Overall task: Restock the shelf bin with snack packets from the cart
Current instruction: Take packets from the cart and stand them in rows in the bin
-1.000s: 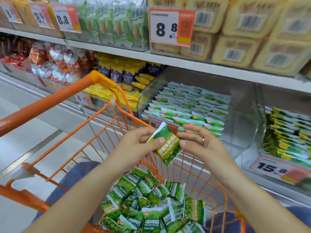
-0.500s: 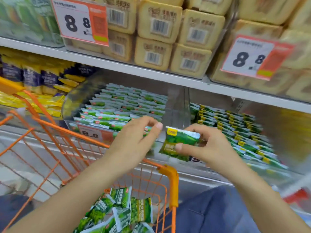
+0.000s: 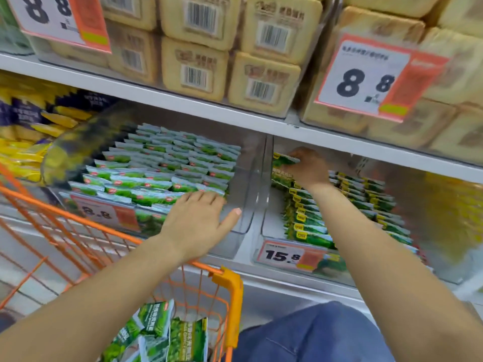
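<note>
My right hand (image 3: pixel 307 168) reaches deep into the right clear shelf bin (image 3: pixel 271 231) and holds a green snack packet (image 3: pixel 283 163) above the rows of green packets with yellow tags (image 3: pixel 366 202). My left hand (image 3: pixel 198 218) hovers with spread fingers and nothing in it, over the front of the left clear bin (image 3: pixel 240 205) that holds green and white packets (image 3: pixel 167 168). Below, the orange wire cart (image 3: pixel 227 280) holds several loose green packets (image 3: pixel 167 333).
The upper shelf (image 3: pixel 183 103) carries tan wrapped blocks (image 3: pixel 196 66) with price signs. Yellow and purple bags (image 3: pixel 31 131) fill the bin at the left. A 15.8 price tag (image 3: pixel 287 254) hangs on the right bin's front. My blue-clad knee (image 3: pixel 313 335) is at the bottom.
My right hand carried the green packet from in front of the shelf up into the right bin. My left hand let go of it and opened over the left bin.
</note>
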Demonstrator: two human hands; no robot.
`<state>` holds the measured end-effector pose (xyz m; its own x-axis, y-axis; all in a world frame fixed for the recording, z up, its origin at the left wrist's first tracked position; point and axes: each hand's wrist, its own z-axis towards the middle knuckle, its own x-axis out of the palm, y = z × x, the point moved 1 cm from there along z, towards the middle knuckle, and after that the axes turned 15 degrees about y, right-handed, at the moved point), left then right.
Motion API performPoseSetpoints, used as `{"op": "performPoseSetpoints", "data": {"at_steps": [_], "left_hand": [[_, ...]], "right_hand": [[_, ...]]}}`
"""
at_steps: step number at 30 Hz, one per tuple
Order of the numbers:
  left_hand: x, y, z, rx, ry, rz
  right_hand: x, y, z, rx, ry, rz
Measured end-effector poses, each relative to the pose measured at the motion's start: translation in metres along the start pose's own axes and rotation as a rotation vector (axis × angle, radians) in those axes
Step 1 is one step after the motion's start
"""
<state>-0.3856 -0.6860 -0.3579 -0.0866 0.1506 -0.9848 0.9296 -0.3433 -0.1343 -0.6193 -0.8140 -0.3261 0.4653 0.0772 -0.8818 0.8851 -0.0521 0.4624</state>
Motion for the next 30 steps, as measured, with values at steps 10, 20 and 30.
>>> {"op": "performPoseSetpoints", "data": {"at_steps": [10, 20, 30], "left_hand": [[0.003, 0.001, 0.006, -0.024, 0.002, 0.008], [0.002, -0.001, 0.004, -0.024, 0.010, 0.000], [0.002, 0.000, 0.007, -0.045, 0.015, -0.006]], "right_hand": [[0.034, -0.019, 0.021, -0.061, -0.083, -0.313], [0.032, -0.006, 0.025, 0.065, 0.002, -0.452], [0.037, -0.014, 0.028, 0.016, -0.091, -0.498]]}}
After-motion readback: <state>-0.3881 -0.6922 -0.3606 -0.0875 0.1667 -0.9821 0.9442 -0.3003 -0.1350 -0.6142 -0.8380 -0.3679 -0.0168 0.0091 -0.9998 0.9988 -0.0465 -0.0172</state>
